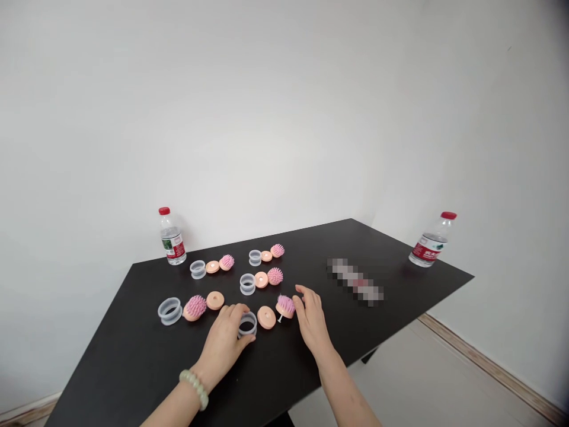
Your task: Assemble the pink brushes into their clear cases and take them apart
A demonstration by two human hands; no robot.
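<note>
My left hand [226, 335], with a beaded bracelet at the wrist, has its thumb and fingers around a clear plastic ring [254, 320] on the table. My right hand [312, 317] is beside a pink bristled brush head [285, 305] with a small white stem; its fingers are apart and hold nothing. Between the hands lies a flat peach disc [267, 318] with a hole in its middle. At the left are another clear ring [170, 311], a pink brush head [194, 308] and a peach disc [216, 300].
Farther back on the black table [133, 344] lie more rings [248, 284], discs [261, 279] and brush heads [275, 276]. Red-capped water bottles stand at the back left [175, 246] and far right [429, 249]. A pixelated long item [355, 281] lies right of centre.
</note>
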